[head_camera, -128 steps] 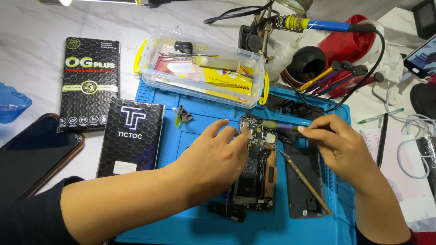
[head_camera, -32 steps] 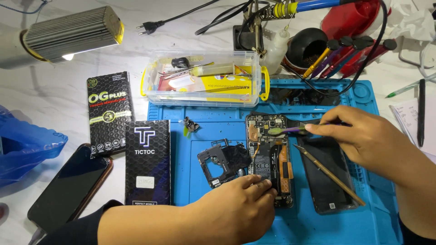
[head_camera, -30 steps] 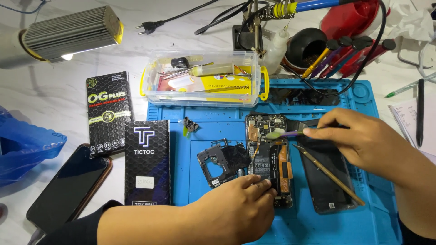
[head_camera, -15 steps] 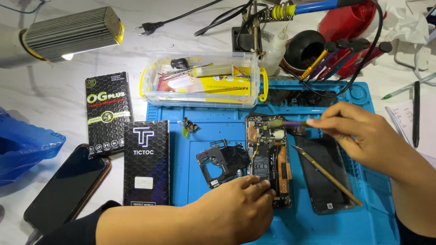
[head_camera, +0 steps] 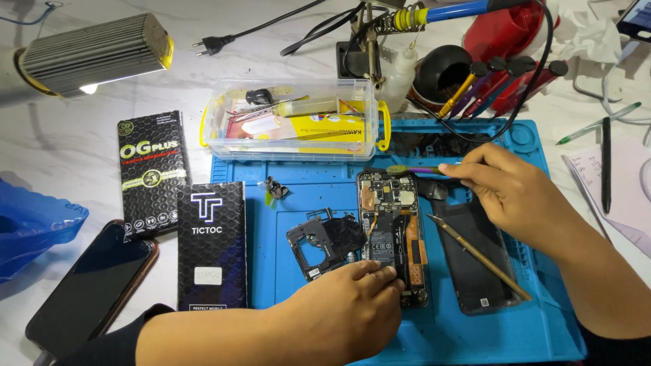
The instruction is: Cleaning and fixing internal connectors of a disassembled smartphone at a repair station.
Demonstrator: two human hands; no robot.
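The opened phone (head_camera: 392, 234) lies back-up in the middle of the blue mat (head_camera: 325, 190), its circuit board, copper patches and black battery bared. The left hand (head_camera: 339, 318) presses curled fingertips on its lower edge; the right hand (head_camera: 508, 193) pinches a thin tool (head_camera: 413, 170) at its top
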